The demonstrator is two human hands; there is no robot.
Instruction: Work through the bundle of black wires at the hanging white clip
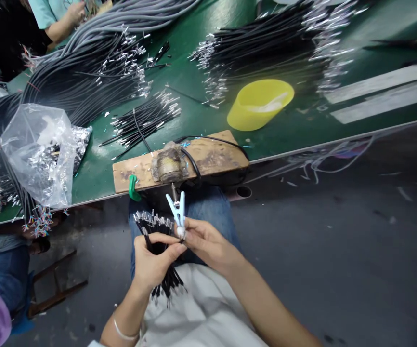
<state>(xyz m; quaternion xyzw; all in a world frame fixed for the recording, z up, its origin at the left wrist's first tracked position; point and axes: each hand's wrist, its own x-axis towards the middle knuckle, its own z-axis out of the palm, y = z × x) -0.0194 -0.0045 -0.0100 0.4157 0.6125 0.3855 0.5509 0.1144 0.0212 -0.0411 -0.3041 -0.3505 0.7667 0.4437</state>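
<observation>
My left hand [154, 260] is wrapped round a bundle of short black cables [168, 284] with silvery ends, held over my lap. Its thumb and forefinger pinch near the fingertips of my right hand [208, 243]. My right fingers close at the lower end of a light blue clothespin [178, 209], where a small whitish piece [181, 232] shows; what exactly they grip is too small to make out. The clothespin hangs by a metal shaft [174, 191] below a motor-like block [170, 164] on a wooden board [215, 154].
On the green table [201, 115] lie more short black cables [147, 120], long cable bundles [64, 86], a plastic bag [40, 154] and a yellow container [259, 106]. A green clamp [133, 188] grips the board's front edge. Another person's hand [75, 13] is at the top left.
</observation>
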